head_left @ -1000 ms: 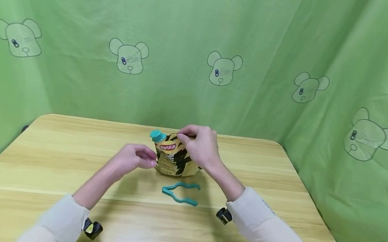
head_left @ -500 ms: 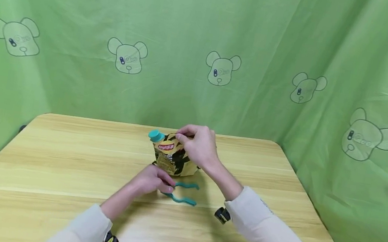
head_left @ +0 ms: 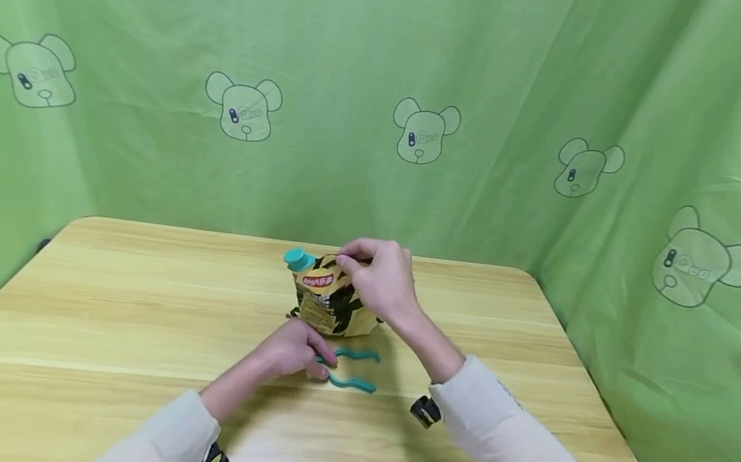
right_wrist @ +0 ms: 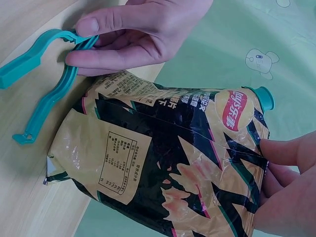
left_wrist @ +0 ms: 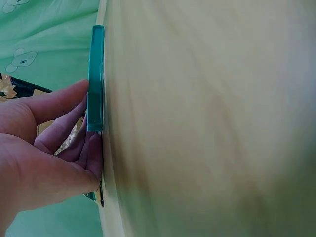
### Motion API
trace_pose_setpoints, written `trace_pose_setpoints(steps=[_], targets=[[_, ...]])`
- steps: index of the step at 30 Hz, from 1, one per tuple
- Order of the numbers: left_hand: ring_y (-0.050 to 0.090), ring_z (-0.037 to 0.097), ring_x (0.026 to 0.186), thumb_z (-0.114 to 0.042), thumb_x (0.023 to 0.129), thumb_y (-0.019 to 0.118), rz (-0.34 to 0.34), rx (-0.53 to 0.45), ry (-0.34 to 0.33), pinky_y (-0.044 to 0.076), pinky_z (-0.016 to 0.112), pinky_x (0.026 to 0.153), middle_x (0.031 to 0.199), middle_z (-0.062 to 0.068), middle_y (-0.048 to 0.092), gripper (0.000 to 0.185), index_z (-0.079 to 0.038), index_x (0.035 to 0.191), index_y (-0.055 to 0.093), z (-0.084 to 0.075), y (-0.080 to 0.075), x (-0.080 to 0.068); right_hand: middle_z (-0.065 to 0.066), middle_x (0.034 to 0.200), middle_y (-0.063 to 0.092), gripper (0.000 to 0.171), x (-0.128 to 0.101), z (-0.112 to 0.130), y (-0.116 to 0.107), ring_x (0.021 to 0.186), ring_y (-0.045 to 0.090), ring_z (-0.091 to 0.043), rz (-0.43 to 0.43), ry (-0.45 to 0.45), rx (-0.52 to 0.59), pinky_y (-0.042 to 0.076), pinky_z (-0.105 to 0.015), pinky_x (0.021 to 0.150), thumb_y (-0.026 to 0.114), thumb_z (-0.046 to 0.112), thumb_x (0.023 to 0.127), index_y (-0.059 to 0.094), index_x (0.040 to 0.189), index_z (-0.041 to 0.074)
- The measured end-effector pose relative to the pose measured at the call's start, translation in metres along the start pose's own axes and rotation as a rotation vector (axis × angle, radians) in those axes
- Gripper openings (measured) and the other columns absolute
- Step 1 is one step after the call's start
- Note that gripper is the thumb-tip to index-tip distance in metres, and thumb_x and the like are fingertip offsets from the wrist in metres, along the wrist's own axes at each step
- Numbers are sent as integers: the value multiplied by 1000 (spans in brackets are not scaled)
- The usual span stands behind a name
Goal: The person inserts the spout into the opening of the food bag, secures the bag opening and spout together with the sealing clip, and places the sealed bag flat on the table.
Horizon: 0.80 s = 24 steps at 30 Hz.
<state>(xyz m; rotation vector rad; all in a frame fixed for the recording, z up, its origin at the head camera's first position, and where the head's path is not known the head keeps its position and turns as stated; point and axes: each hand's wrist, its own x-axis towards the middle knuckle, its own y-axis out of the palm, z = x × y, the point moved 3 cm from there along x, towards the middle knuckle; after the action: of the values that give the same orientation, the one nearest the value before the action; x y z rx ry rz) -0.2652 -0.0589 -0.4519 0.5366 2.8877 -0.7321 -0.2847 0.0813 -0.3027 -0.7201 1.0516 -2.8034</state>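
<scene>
A black-and-yellow chip bag (head_left: 330, 306) stands upright at the table's far middle. My right hand (head_left: 350, 260) pinches its folded top; in the right wrist view the right hand (right_wrist: 276, 173) grips the bag (right_wrist: 163, 163) at its upper edge. A round teal piece (head_left: 298, 258) sits on the bag's top left corner. An open teal sealing clip (head_left: 353, 368) lies flat in front of the bag. My left hand (head_left: 314, 360) pinches the clip's hinged end, thumb above and fingers below (right_wrist: 89, 25). The left wrist view shows the clip (left_wrist: 95, 74) edge-on against the table.
The light wooden table (head_left: 115, 305) has a rounded far edge. Green cloth with bear prints (head_left: 421, 131) hangs close behind and on both sides. Wrist cameras (head_left: 424, 410) sit under both sleeves.
My left hand left the bag's left side, came down to the table and took hold of the clip's hinged end. The right hand and bag stayed still.
</scene>
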Motion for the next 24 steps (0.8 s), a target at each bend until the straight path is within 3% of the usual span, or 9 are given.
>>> trace_pose_setpoints(steps=[18,24], targets=[[55,15,77,4,68,85,55,124,11,47,26,67,85,-1,73,22,-11,83,80,-4,1,0,-5,92,79,7,-1,-2,-1,86,74,-18,-1,9,11,61,-33,74,73,12,93,80,95,9],[59,15,80,3,69,85,47,146,13,50,28,74,84,-3,73,20,-12,80,80,-4,1,-1,-5,92,79,7,-1,-2,-2,86,74,-18,3,10,11,61,-33,74,73,11,93,80,95,9]])
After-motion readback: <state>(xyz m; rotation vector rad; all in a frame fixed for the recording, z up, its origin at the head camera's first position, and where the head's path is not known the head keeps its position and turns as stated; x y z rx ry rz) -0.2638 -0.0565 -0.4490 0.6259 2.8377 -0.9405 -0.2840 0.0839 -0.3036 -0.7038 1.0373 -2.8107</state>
